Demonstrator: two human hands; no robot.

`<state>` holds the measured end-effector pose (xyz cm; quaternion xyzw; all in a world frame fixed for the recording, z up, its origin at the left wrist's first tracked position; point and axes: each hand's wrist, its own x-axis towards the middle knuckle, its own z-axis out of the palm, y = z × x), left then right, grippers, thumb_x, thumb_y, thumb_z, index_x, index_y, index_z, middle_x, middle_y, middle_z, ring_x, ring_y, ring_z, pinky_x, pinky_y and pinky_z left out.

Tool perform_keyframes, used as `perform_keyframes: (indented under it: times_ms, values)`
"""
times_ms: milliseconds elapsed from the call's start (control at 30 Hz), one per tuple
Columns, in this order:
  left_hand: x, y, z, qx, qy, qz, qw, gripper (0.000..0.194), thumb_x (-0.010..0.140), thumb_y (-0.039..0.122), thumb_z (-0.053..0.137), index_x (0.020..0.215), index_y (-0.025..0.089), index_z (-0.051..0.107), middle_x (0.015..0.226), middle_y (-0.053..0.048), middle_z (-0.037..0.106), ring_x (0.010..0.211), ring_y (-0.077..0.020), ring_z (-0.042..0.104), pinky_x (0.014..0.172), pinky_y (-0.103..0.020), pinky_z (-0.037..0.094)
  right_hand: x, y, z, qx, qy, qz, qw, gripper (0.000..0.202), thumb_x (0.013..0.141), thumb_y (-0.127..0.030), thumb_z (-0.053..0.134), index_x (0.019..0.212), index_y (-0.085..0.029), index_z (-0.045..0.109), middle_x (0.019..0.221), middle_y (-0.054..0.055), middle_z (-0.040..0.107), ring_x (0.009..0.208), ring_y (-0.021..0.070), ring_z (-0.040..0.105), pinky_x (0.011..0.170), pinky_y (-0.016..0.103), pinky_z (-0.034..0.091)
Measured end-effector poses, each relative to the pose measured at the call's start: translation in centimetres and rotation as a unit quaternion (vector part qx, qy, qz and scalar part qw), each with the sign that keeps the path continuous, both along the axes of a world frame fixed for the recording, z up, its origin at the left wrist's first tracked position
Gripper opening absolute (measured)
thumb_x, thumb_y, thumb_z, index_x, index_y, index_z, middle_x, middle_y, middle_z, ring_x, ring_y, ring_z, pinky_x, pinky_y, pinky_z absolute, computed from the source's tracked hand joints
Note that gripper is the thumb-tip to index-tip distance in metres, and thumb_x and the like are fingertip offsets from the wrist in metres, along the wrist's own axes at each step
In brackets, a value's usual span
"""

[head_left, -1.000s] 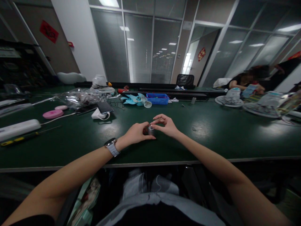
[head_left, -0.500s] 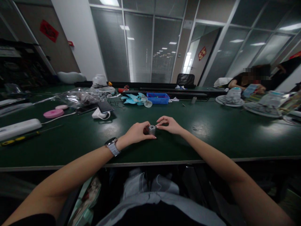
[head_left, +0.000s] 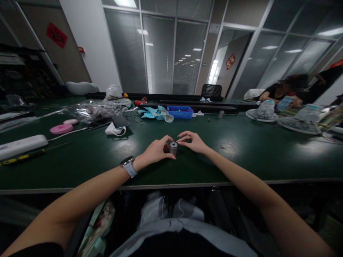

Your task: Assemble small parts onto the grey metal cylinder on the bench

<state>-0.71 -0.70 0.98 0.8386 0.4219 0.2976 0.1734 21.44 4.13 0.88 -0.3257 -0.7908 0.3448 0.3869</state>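
Note:
A small cylindrical metal motor (head_left: 173, 149) stands on the green tabletop, with a dark hole in the middle of its round top face. My left hand (head_left: 158, 150) is curled around it from the left, thumb in front and fingers behind. Close to the motor's upper right edge is my right hand (head_left: 193, 142), its thumb and index finger brought together in a pinch. Whatever those fingertips hold, if anything, is too small to make out.
On the green table (head_left: 241, 157) lie blue fan blades (head_left: 152, 112), a blue bin (head_left: 180, 112), a white charger (head_left: 114, 130), a yellow-handled screwdriver (head_left: 24, 157) and a power strip (head_left: 23, 147). Another metal cylinder (head_left: 221, 114) stands farther back. A person (head_left: 281, 93) sits at the far right.
My left thumb has shifted slightly down and left along the front of the motor, baring more of its side. My right hand stays pinched near the motor's top edge.

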Motion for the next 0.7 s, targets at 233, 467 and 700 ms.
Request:
perform_keyframes:
  times_ms: [233, 467, 700]
  values:
    - [0.0, 0.9, -0.8, 0.007, -0.017, 0.035, 0.999, 0.072, 0.062, 0.051, 0.077, 0.118, 0.021, 0.043, 0.084, -0.002, 0.068, 0.068, -0.0186, 0.064, 0.059, -0.027, 0.045, -2.1, -1.3, 0.8, 0.038, 0.111, -0.031, 0.993, 0.035, 0.075, -0.033, 0.071, 0.102, -0.018, 0.055, 0.092, 0.008, 0.074, 0.090, 0.0209, 0.070, 0.088, 0.039, 0.052]
    - [0.2, 0.4, -0.4, 0.006, -0.018, 0.031, 0.999, 0.075, 0.061, 0.058, 0.074, 0.118, 0.020, 0.043, 0.084, -0.004, 0.067, 0.072, -0.0204, 0.065, 0.061, -0.029, 0.047, -2.6, -2.2, 1.3, 0.085, 0.085, 0.006, 0.993, 0.030, 0.078, -0.030, 0.068, 0.102, -0.019, 0.057, 0.090, 0.006, 0.073, 0.090, 0.0204, 0.070, 0.086, 0.038, 0.052]
    - [0.3, 0.2, -0.3, 0.031, -0.012, 0.035, 0.999, 0.073, 0.061, 0.057, 0.075, 0.116, 0.021, 0.045, 0.092, -0.006, 0.065, 0.080, -0.0223, 0.064, 0.066, -0.032, 0.048, -3.0, -2.2, 1.2, 0.100, 0.073, -0.012, 0.992, 0.031, 0.074, -0.032, 0.072, 0.098, -0.019, 0.059, 0.080, 0.002, 0.069, 0.079, 0.0186, 0.069, 0.081, 0.036, 0.052]
